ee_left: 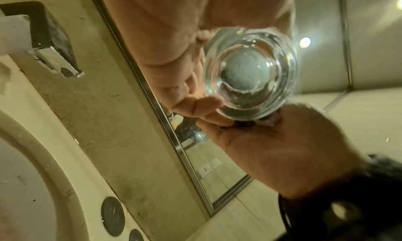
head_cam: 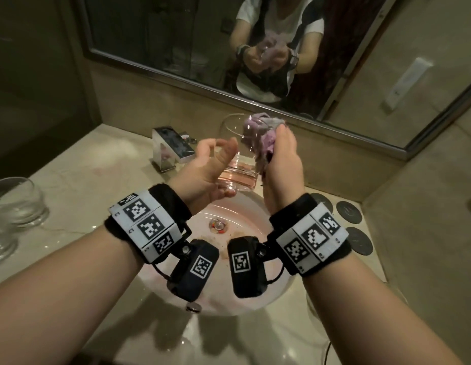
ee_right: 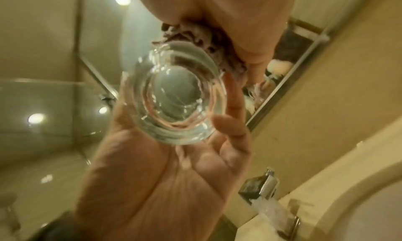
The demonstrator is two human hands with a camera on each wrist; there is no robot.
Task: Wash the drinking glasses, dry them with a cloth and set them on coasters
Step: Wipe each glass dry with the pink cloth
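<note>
Drying step in hand. Left hand cradles the base of the drinking glass above the sink, thumb and fingers loosely curled round it. Right hand grasps the bunched purple cloth, pressing it into and against the glass on the side away from the tap. Two more glasses sit left of the sink, apparently waiting. Dark coasters lie right of the sink, none occupied. Next move likely: finish wiping, then carry the glass across the sink and set it upright on a coaster.
</note>
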